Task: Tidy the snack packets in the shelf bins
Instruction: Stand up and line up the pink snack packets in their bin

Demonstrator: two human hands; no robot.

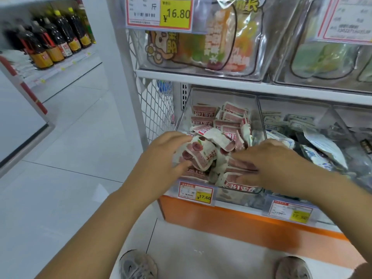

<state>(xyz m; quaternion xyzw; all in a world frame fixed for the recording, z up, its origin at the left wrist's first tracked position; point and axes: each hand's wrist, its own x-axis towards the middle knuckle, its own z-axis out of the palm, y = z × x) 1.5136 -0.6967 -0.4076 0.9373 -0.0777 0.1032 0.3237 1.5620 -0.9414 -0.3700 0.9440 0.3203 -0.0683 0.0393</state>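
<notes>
I wear grey mesh trainers. My left shoe [137, 265], below and left of the orange shelf base [241, 224], has a dark curved logo on its side. My right shoe [291, 267], below that base's right part, is the same worn grey. My forearms are bare down to my left hand [161, 158] and right hand [277, 164].

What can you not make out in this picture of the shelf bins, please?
Head view:
- The right hand hides some red packets beneath it.
- The right price tag: digits blurred.
- The top-right label: cut off by the edge, blurred.
- The left price tag: small print too small.
</notes>
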